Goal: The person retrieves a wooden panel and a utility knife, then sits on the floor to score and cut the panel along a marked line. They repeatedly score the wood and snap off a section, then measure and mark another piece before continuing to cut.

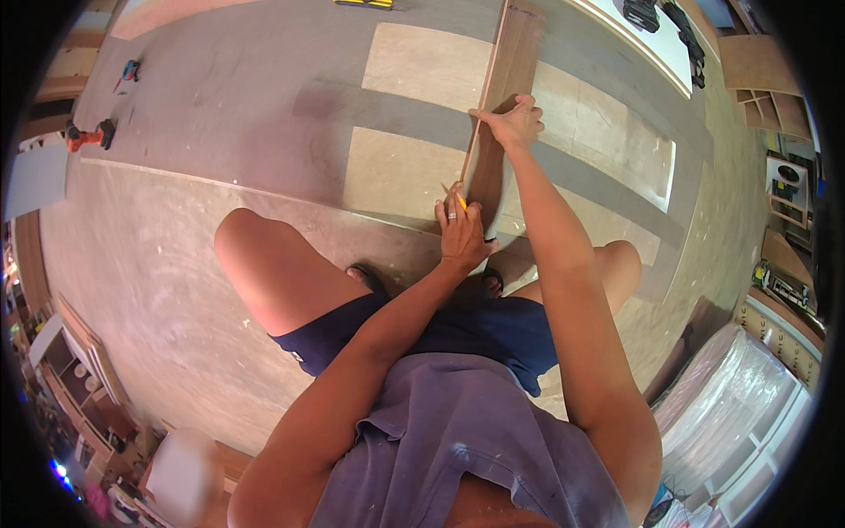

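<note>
A long brown wooden board [512, 66] runs away from me, its near end close to my feet. My left hand [462, 231] is closed at that near end, with a yellow pencil [461, 202] between its fingers and its fingertips against the board's left edge. Farther up, my right hand [518, 125] grips the same board across its width, thumb on the left edge and fingers at the right. The board lies over a large greyish sheet [264, 106] with paler rectangular patches. Part of the near end is hidden by my left hand.
An orange-and-black cordless drill [88, 135] and a small teal tool [130, 70] lie at the far left. A white panel [629, 40] with black tools [641, 14] is at the far right. Plastic-wrapped goods [726, 400] stand at the right. My knees flank the board's near end.
</note>
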`<state>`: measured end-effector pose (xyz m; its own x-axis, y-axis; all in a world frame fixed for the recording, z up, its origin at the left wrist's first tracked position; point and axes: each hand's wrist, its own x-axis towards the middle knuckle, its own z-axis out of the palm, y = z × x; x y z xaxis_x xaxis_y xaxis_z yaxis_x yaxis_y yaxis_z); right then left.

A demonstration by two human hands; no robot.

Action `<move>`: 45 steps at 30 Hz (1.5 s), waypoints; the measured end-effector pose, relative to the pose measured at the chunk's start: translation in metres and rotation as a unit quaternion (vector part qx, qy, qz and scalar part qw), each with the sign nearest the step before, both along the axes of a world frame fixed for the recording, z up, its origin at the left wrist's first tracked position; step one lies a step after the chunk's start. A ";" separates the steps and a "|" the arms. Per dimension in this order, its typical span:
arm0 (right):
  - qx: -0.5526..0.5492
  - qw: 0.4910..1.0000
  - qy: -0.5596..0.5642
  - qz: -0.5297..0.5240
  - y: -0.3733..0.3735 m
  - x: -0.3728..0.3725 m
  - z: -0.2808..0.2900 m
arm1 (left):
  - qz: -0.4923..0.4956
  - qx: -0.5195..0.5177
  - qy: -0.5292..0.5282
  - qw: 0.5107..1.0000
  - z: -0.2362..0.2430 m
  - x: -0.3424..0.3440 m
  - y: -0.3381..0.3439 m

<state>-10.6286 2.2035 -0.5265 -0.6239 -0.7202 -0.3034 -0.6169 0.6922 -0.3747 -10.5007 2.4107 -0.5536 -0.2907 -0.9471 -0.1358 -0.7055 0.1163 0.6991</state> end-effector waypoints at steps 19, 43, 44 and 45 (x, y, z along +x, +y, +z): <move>-0.003 1.000 -0.001 0.000 0.002 -0.002 0.006 | -0.006 0.002 -0.039 0.999 0.019 -0.004 -0.005; 0.004 0.998 -0.056 0.021 -0.011 -0.012 0.007 | -0.009 0.018 -0.067 0.998 0.022 -0.009 -0.004; 0.001 0.998 -0.053 0.021 -0.011 -0.013 0.005 | -0.010 0.013 -0.069 0.997 0.022 -0.009 -0.003; -0.001 0.999 -0.049 0.021 -0.011 -0.013 0.004 | -0.009 0.009 -0.070 0.997 0.021 -0.009 -0.003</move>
<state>-10.6413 2.1924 -0.5222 -0.5598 -0.7460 -0.3607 -0.6060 0.6655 -0.4358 -10.5096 2.4073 -0.5326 -0.2854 -0.9388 -0.1926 -0.7944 0.1193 0.5956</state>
